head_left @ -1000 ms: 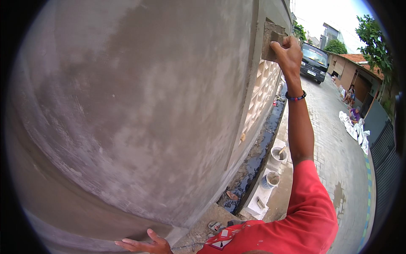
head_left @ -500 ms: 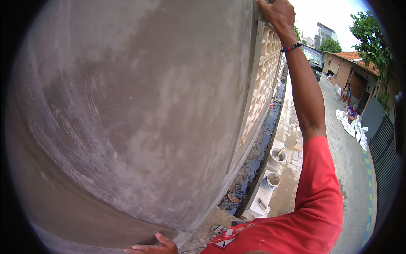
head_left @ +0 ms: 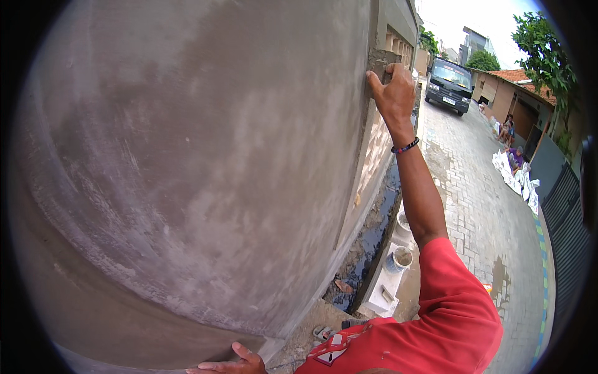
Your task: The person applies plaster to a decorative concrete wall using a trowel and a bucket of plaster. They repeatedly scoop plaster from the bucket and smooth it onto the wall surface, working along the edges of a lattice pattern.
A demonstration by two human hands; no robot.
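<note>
A broad wall of grey, patchy plaster (head_left: pixel 205 162) fills the left and middle of the view. At its right-hand vertical edge, my right hand (head_left: pixel 395 96) is raised with bent fingers gripping a flat mortar-caked block (head_left: pixel 379 61). The block lies against the edge; part of it is hidden by the fingers, and its exact kind is unclear. Down at the lower edge, my left hand (head_left: pixel 233 363) rests near the foot of the wall, thumb and fingers apart, holding nothing. A pale lattice of vent blocks (head_left: pixel 374 146) continues past the wall's edge.
A ditch with dark water (head_left: pixel 370 249) runs along the wall. Beside it, a bucket (head_left: pixel 399 258) and another bucket (head_left: pixel 403 222) stand on a pale ledge (head_left: pixel 381 300). A dark truck (head_left: pixel 448 84) is on the paved lane (head_left: pixel 473 187); people sit by white sacks (head_left: pixel 517 177) at right.
My right hand has come down along the wall's edge with the block still in its grip. The arm has shifted left, showing more of the truck. My left hand is nearly unmoved.
</note>
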